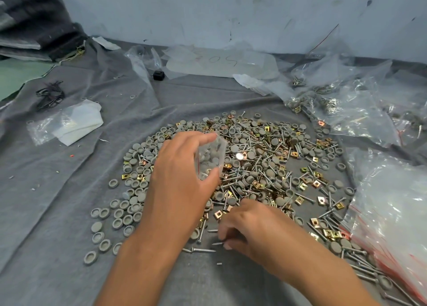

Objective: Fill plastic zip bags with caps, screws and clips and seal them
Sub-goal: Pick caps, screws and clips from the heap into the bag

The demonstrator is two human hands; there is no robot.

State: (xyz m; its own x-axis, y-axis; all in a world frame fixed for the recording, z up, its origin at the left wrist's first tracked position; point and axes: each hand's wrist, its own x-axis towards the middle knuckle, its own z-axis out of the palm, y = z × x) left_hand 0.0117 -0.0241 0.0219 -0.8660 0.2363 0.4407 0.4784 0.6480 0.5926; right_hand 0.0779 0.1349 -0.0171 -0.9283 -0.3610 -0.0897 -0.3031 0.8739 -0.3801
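A wide pile of grey caps (129,211), screws (256,167) and brass clips (322,200) covers the grey cloth (57,201). My left hand (182,174) holds a small clear zip bag (211,156) above the pile; a few grey caps show inside it. My right hand (251,227) is low at the pile's near edge, fingers curled and pinching several screws (218,243) whose tips stick out to the left.
A stack of empty zip bags with red seal lines (392,213) lies at the right. Filled clear bags (335,102) are heaped at the back right. A white cloth on a bag (76,123) and black wires (49,95) lie at the left.
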